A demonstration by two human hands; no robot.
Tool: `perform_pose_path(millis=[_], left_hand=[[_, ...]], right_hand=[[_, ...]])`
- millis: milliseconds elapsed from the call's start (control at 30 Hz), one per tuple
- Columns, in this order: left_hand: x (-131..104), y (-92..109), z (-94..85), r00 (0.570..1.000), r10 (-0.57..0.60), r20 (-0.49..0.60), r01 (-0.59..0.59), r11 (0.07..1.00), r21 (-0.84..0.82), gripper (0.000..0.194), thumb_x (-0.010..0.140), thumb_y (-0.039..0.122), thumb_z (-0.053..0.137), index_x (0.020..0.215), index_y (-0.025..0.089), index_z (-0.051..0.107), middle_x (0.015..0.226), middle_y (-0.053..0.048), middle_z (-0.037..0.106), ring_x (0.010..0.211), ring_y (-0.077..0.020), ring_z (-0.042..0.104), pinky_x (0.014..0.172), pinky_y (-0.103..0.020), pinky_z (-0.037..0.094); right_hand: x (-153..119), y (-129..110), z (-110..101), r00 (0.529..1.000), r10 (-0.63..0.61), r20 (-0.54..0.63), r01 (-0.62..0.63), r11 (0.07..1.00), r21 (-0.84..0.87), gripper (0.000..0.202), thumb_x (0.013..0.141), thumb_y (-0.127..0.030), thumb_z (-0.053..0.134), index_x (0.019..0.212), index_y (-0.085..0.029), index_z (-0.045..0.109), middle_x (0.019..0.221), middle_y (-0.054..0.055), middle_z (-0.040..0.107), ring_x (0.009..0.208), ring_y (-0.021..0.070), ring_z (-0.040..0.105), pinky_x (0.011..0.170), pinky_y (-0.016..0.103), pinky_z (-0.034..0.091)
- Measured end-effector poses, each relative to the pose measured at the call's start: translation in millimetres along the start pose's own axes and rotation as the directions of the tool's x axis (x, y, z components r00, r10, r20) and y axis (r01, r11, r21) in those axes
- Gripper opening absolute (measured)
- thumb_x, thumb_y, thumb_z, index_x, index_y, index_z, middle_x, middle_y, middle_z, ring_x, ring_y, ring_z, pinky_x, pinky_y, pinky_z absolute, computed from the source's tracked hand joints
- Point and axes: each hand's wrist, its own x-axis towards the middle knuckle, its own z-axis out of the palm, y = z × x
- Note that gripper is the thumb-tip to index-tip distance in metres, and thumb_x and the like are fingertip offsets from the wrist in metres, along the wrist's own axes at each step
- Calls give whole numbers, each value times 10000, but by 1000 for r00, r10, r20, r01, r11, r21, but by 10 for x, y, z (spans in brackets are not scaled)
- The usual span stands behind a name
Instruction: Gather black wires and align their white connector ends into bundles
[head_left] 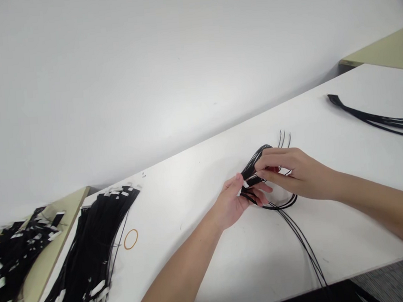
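Note:
A looped bundle of thin black cables is held above the white table by both hands. My left hand is closed around the bundle, thumb on top and fingers beneath, near a small white connector. My right hand pinches at the same bundle from the right, thumb and forefinger together; what lies between those fingertips is partly hidden. Several loose cable ends stick up behind the right hand. Long black strands trail from the loop over the table's front edge.
On the left of the white table lies a thick pile of black cables with white connectors. An orange rubber band lies beside it. More cables rest on a beige surface at far left. Another black cable bundle lies at right.

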Motion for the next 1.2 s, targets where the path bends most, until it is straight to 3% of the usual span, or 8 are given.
perform_pose_path(millis=[233, 333, 433, 500, 633, 833, 967, 1200], left_hand=[[7, -9, 4, 1000, -17, -26, 16, 999, -28, 500, 873, 544, 401, 1013, 117, 621, 973, -142, 612, 716, -160, 589, 682, -291, 426], [18, -10, -8, 998, -30, -55, 25, 996, -91, 529, 868, 573, 381, 1109, 157, 601, 969, -119, 621, 691, -152, 591, 656, -277, 416], [21, 2, -20, 994, -39, -102, 18, 980, -199, 523, 868, 572, 382, 1268, 257, 504, 987, -91, 637, 662, -151, 602, 618, -266, 408], [19, 16, -25, 990, -39, -132, 4, 967, -254, 524, 864, 574, 389, 1293, 285, 476, 1001, -82, 643, 652, -155, 609, 596, -266, 407], [9, 45, -32, 983, -19, -185, -38, 952, -304, 506, 858, 582, 391, 1283, 318, 471, 1019, -56, 649, 655, -162, 616, 587, -272, 423], [-3, 65, -33, 972, -40, -232, -41, 943, -332, 524, 848, 587, 404, 1247, 267, 520, 1058, -68, 641, 632, -155, 616, 553, -265, 435], [-6, 64, -31, 979, -33, -200, -38, 939, -343, 526, 844, 588, 409, 1277, 299, 484, 1026, -50, 653, 624, -175, 622, 544, -268, 432], [-16, 63, -45, 988, -8, -154, -48, 933, -355, 497, 894, 542, 323, 1314, 311, 456, 1023, -54, 657, 634, -181, 628, 543, -261, 429]], right_hand=[[5, -5, 9, 999, 47, -2, -47, 999, -23, 128, 873, -238, 487, 800, -185, 578, 777, 21, 571, 642, 101, 504, 561, 232, 415], [3, 9, -17, 986, 78, -146, -89, 993, -71, 103, 837, -267, 550, 910, -198, 574, 858, 29, 596, 726, 127, 544, 636, 256, 453], [4, 89, -68, 890, 176, -421, -236, 967, -95, 157, 847, -272, 528, 990, -211, 554, 942, 40, 613, 808, 157, 568, 675, 281, 465], [12, 174, -94, 828, 292, -479, -360, 931, -54, 135, 871, -267, 474, 953, -219, 570, 909, 34, 630, 768, 159, 579, 640, 285, 463], [36, 281, -52, 862, 418, -285, -443, 896, -25, 143, 849, -271, 485, 878, -214, 613, 808, 21, 647, 663, 151, 573, 579, 279, 455], [19, 147, 129, 967, 255, 24, -257, 962, 96, 160, 819, -314, 560, 892, -203, 649, 878, 17, 660, 786, 150, 607, 683, 269, 478], [-2, 125, 158, 985, 148, 90, -154, 985, 73, 134, 823, -268, 554, 866, -199, 660, 886, 19, 661, 800, 148, 612, 724, 275, 455], [6, 132, 192, 990, 100, 95, -86, 986, -144, 163, 892, -250, 441, 901, -184, 590, 909, 35, 638, 796, 154, 584, 808, 348, 372]])
